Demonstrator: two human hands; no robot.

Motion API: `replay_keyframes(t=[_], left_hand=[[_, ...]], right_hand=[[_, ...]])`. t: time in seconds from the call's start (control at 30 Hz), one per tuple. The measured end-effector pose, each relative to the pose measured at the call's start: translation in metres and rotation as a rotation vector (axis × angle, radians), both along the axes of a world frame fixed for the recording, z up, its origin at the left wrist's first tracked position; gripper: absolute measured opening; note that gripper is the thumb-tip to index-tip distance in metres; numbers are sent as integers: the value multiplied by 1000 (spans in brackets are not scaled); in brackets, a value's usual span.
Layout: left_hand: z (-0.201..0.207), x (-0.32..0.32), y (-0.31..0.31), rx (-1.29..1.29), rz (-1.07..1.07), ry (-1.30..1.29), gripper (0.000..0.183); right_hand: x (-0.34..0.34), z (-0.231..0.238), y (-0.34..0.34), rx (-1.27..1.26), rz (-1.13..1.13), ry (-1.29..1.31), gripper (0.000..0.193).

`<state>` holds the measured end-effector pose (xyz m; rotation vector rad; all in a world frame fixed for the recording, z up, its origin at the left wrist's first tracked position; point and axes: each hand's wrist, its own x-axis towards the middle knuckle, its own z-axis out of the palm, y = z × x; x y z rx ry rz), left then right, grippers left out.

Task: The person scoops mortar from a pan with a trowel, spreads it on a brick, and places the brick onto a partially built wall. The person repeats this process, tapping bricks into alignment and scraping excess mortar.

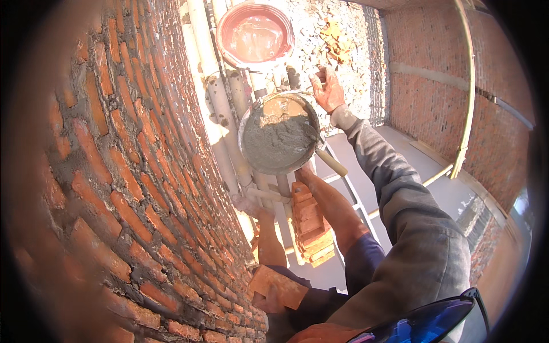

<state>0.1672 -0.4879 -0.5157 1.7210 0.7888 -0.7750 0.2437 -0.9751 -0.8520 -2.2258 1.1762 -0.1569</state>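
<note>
The left hand [270,301] grips a single red clay brick [281,285] low and near, close against the body and just beside the brick wall [134,194], a hold that probably leaves the other arm free; the right hand [327,90] is stretched far and to the right in its grey sleeve [394,183], fingers loosely bent and a little apart, with nothing visible in them, just beyond the far right rim of the mortar tub [279,143]; that tub, holding wet grey mortar, sits on the scaffold poles [220,100] ahead of the bare feet, presumably to be within arm's reach; a wooden-handled tool, likely a trowel [331,163], lies at its near right edge, the handle jutting outward as if for easy grasping, the blade not clearly visible; nearer, between the legs, a brick stack [311,223] stands close to the body, perhaps to spare stooping far; beyond the tub a reddish basin [255,35] holds murky liquid, apparently water kept beside the mortar; to the right, a light metal ladder-like frame [353,197] shows below, and farther right a pale upright pole [468,86] stands before another brick wall.
</note>
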Motion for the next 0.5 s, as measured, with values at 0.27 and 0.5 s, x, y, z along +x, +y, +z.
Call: replay_keyframes(t=[0.27, 0.5], left_hand=[[-4, 9, 15, -34, -62, 110, 41], [2, 18, 22, -16, -344, -48, 40]], right_hand=[[-123, 71, 114, 961, 35, 408, 47], [-119, 153, 137, 453, 549, 89, 22]])
